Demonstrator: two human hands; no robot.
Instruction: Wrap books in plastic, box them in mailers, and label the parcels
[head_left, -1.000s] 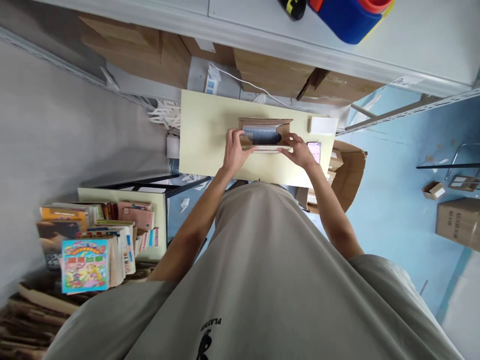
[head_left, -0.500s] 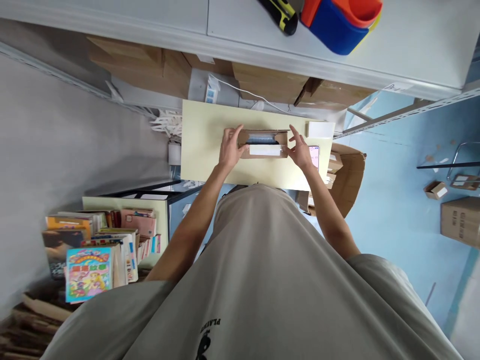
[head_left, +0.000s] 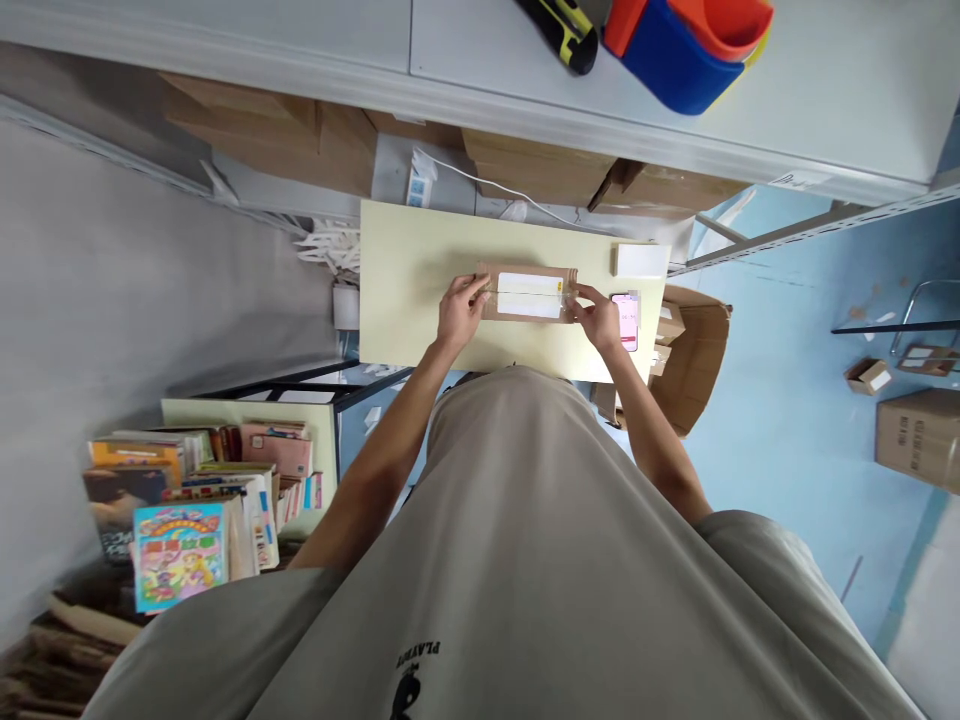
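A small cardboard box (head_left: pixel 529 296) lies on the pale yellow table (head_left: pixel 405 300). Its two top flaps are folded down and meet along a thin seam, which runs across a white label with a small yellow mark. My left hand (head_left: pixel 459 312) grips the box's left end, thumb and fingers bent round the edge. At the opposite end, my right hand (head_left: pixel 598 318) holds the corner between thumb and fingers. The flaps hide what is inside. Just right of my right hand lies a phone (head_left: pixel 625 323) with a lit pink screen.
A white box (head_left: pixel 640 260) sits at the table's back right corner. Above the table, a grey shelf (head_left: pixel 300 40) carries a yellow-black cutter (head_left: pixel 570 40) and a blue-and-red holder (head_left: pixel 682 60). Stacked books (head_left: pixel 180 555) stand at lower left; an open carton (head_left: pixel 697 360) is at right.
The box stood open with bluish contents showing; now its flaps are down and cover them. My right hand's raised fingers have come down onto the box's right end.
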